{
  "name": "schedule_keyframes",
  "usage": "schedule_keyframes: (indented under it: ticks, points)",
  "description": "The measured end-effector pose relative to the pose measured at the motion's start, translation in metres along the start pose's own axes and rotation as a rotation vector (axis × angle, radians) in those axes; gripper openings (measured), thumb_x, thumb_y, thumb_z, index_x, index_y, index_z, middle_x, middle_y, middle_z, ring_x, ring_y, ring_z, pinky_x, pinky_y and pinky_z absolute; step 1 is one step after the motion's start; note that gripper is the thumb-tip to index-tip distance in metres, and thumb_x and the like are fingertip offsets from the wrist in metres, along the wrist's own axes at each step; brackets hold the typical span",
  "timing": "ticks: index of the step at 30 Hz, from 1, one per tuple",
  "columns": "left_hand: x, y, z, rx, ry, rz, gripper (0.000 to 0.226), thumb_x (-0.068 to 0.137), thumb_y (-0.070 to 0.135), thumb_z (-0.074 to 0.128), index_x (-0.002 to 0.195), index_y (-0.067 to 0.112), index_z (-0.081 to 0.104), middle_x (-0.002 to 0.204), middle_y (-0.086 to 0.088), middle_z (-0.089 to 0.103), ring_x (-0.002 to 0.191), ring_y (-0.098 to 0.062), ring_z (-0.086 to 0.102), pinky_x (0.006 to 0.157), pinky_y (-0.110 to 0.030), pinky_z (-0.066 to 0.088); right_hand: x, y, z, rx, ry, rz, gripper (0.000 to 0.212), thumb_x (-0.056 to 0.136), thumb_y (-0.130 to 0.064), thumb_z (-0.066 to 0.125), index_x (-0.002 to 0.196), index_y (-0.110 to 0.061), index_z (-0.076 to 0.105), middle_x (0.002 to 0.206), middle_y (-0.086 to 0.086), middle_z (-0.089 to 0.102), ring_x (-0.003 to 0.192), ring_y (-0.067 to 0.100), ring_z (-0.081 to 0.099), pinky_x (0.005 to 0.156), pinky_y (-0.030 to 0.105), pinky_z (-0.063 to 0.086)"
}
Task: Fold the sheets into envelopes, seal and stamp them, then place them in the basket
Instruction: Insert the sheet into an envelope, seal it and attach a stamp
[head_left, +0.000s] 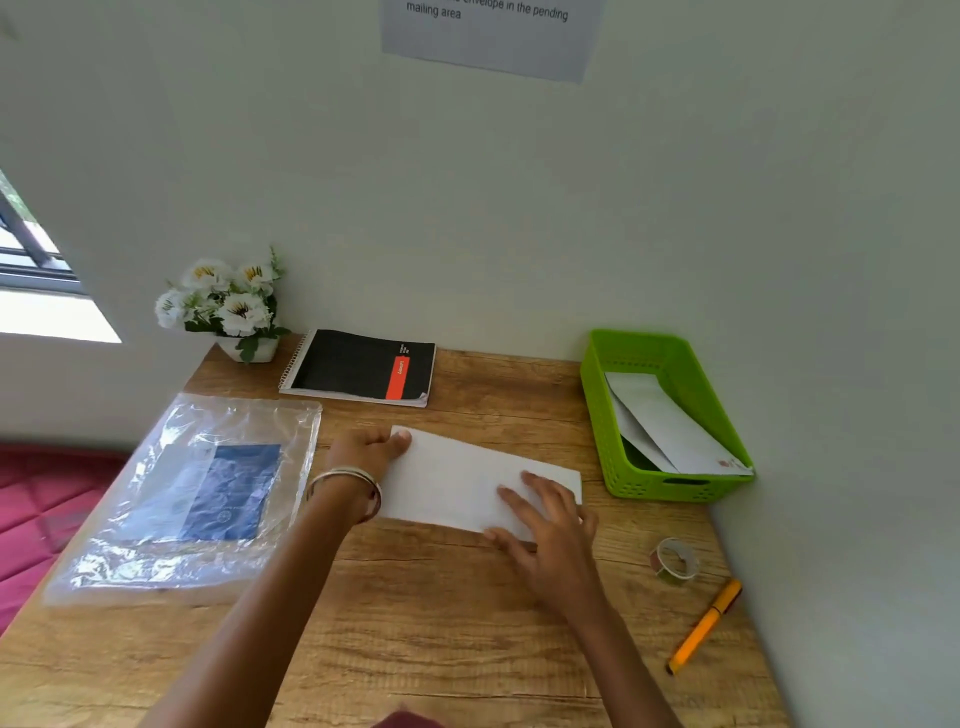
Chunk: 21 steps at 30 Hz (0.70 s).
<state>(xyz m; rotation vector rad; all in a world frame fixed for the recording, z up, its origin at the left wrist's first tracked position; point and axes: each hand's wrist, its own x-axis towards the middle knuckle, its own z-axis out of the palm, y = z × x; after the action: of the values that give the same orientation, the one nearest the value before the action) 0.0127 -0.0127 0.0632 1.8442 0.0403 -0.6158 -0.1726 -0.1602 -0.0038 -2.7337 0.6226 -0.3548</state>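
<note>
Folded white sheet (457, 480): flat at mid wooden desk (415, 623). Left hand (366, 449): fingers curled, thumb pinching the sheet's left end. Right hand (553, 530): fingers straight and spread, pressing its right half. Green basket (602, 415): right rear, holding white envelopes (670, 426). Tape roll (674, 561), orange pen (704, 626): right edge.

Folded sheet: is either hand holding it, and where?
Left hand grips the folded sheet at its left end, thumb on top. Right hand presses flat on its right part, fingers straight.
</note>
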Motion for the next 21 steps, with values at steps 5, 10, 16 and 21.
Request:
schedule_keyframes:
  ticks: [5, 10, 16, 21]
  points:
    - [0.012, -0.040, 0.007, 0.224, 0.124, 0.055, 0.025, 0.088, 0.036, 0.060, 0.088, 0.014, 0.072, 0.084, -0.005, 0.067, 0.079, -0.023, 0.058, 0.072, -0.033, 0.043, 0.000, 0.018, 0.011, -0.021, -0.076, 0.239, 0.085, 0.074, -0.074, 0.008, 0.137, -0.032, 0.046, 0.153, 0.000, 0.029, 0.140, 0.021, 0.019, 0.106, 0.043, 0.019]
    - [0.019, -0.053, 0.012, 0.434, 0.223, 0.185, 0.039, 0.082, 0.026, 0.069, 0.118, 0.013, 0.062, 0.112, -0.011, 0.066, 0.098, -0.027, 0.061, 0.082, -0.035, 0.046, -0.004, 0.019, 0.022, -0.067, -0.006, 0.233, 0.061, 0.087, -0.060, 0.026, 0.127, -0.026, 0.058, 0.141, 0.006, 0.048, 0.130, 0.026, 0.039, 0.096, 0.049, 0.033]
    - [0.022, -0.071, 0.014, 0.640, 0.299, 0.315, 0.038, 0.081, 0.038, 0.066, 0.116, 0.024, 0.059, 0.109, -0.006, 0.059, 0.091, -0.024, 0.058, 0.066, -0.033, 0.047, -0.006, 0.018, 0.031, -0.170, 0.062, 0.234, 0.046, 0.092, -0.049, 0.035, 0.121, -0.025, 0.062, 0.133, 0.005, 0.057, 0.122, 0.021, 0.042, 0.089, 0.044, 0.040]
    - [0.022, -0.077, 0.014, 0.704, 0.291, 0.386, 0.026, 0.089, 0.038, 0.056, 0.112, 0.029, 0.063, 0.100, -0.003, 0.057, 0.087, -0.023, 0.055, 0.064, -0.034, 0.047, -0.007, 0.020, 0.032, -0.152, 0.051, 0.227, 0.046, 0.092, -0.049, 0.035, 0.123, -0.026, 0.060, 0.135, 0.004, 0.055, 0.124, 0.022, 0.046, 0.092, 0.043, 0.037]
